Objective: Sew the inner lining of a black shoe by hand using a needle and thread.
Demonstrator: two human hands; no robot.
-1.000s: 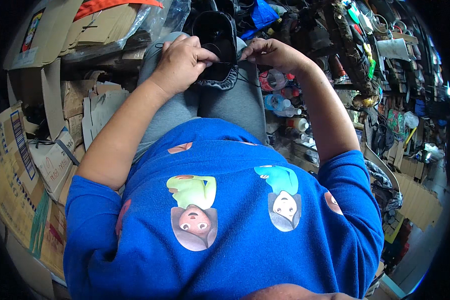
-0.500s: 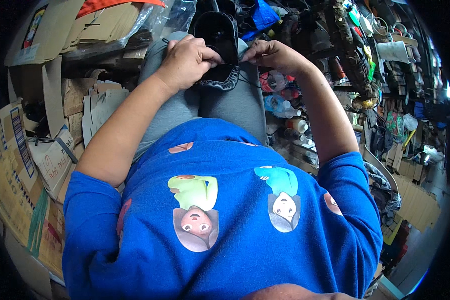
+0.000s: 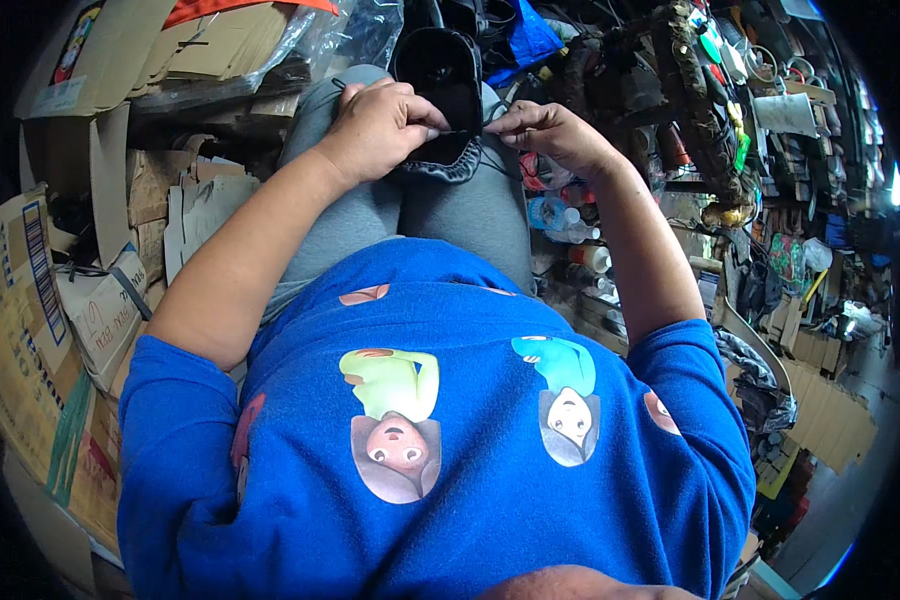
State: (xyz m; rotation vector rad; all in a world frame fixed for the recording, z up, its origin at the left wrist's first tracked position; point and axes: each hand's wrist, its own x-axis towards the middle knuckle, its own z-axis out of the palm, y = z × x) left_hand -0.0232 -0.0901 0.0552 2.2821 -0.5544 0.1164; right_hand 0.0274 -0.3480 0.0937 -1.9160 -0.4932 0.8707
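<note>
Between my knees rests a black, open-topped item [image 3: 438,62] that looks like a shoe, with a gathered, shiny edge toward me. My left hand [image 3: 378,125] reaches over its left side, thumb and fingertips pinched together inside the opening; what they hold, if anything, is too small to name. A thin dark strand [image 3: 334,82] sticks out behind that hand. At the outer right side, my right hand [image 3: 545,130] is also closed in a pinch, fingertips close to the wall of the item. Thin dark cord [image 3: 492,160] hangs below these fingertips.
Cardboard boxes [image 3: 30,330] and stacked flat cardboard [image 3: 225,50] line the left side. Plastic bottles [image 3: 555,213] stand to the right of my legs. Shelves crowded with tools and odds and ends [image 3: 710,110] rise beyond my right arm. A blue bag [image 3: 530,40] lies at the far side.
My right hand has come slightly nearer to me along the item's right side. My left hand stays in the opening, its fingertips a little shifted.
</note>
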